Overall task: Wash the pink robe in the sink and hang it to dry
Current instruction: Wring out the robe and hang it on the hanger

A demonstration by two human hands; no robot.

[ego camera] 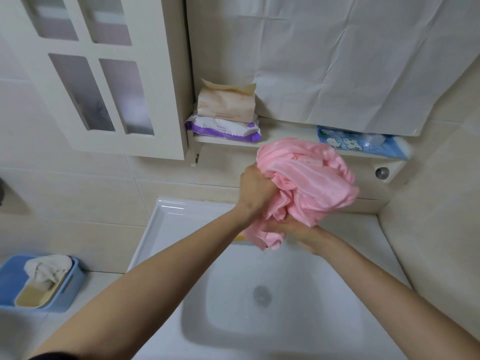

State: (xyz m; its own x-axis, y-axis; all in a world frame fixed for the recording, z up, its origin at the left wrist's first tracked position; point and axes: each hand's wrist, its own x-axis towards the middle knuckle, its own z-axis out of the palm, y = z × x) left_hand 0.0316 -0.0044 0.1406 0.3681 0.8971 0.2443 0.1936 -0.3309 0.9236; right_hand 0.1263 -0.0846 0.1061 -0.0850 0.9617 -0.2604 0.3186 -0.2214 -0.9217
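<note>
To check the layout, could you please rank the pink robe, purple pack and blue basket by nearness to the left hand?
1. pink robe, gripped in the left hand.
2. purple pack, on the shelf.
3. blue basket, far left.

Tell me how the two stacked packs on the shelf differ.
The beige pack sits on top; the purple-and-white pack lies underneath. The beige pack is bulkier with a crumpled top edge; the purple-and-white pack is flatter. Both are soft wrapped packs on the shelf.

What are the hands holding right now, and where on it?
Both hold the bunched pink robe above the sink. The left hand grips the bundle's left side; the right hand clasps its lower end from underneath.
</note>
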